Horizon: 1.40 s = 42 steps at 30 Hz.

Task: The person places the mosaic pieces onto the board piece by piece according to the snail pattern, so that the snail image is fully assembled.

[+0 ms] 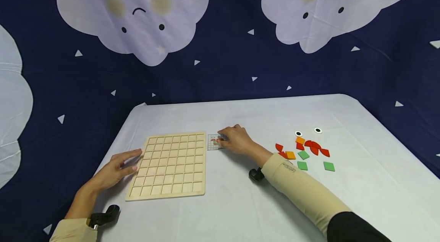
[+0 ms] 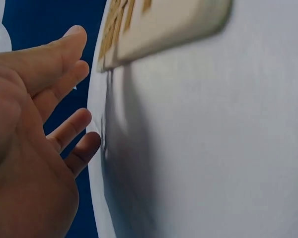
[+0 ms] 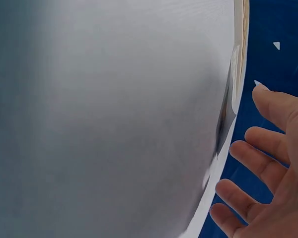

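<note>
A square wooden grid board (image 1: 170,165) lies flat on the table, its shallow cells bare. My left hand (image 1: 113,169) is at the board's left edge, fingertips right at its rim; in the left wrist view the left hand (image 2: 39,104) shows spread, relaxed fingers with nothing between them. Just right of the board lies a small picture card (image 1: 213,145), printed with a grid and red and green shapes. Over the card's right part is my right hand (image 1: 238,141), hiding some of it. The right wrist view shows the right hand (image 3: 273,163) with its fingers apart and slightly bent.
Right of my right forearm lie loose flat pieces: several red pieces (image 1: 313,145), orange squares (image 1: 290,155) and green squares (image 1: 329,166). Two eye discs (image 1: 317,130) lie behind them. A white cloth covers the table (image 1: 227,211); a dark blue cloud-patterned cloth (image 1: 233,51) hangs behind.
</note>
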{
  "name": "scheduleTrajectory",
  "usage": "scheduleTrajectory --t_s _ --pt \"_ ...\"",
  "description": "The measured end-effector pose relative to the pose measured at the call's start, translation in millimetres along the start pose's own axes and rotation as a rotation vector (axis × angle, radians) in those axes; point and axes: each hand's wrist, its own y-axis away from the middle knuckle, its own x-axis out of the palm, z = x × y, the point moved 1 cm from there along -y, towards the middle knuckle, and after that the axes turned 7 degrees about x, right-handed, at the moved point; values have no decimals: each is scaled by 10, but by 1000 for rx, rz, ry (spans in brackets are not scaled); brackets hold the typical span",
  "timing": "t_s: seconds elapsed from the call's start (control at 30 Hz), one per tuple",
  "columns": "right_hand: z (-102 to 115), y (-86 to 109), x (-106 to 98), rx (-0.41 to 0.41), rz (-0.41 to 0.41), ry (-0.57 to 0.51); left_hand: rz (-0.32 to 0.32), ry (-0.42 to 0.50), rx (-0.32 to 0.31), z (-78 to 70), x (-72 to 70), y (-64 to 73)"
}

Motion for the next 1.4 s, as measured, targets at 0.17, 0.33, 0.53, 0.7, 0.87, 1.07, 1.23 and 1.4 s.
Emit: scheduleTrajectory --t_s 0.17,0.33,0.53,0.7,0.87,1.07,1.23,1.4 --pt "8 -31 8 5 0 10 21 -21 -26 43 -33 9" --pt "7 -46 19 16 19 46 37 -48 -41 36 -51 -2" --pt "12 -63 27 3 21 102 47 -70 -5 48 -61 -5" --pt "20 -55 33 -11 10 136 64 -69 28 63 -45 21" --pt "31 -58 46 -34 6 154 49 -110 19 97 -38 69" --pt "47 -56 51 -43 -2 194 27 -99 67 137 -32 107" --pt "32 -42 53 -45 -3 228 23 -93 39 127 -11 101" --pt "-22 -9 32 -38 2 228 18 -92 40 107 28 85"
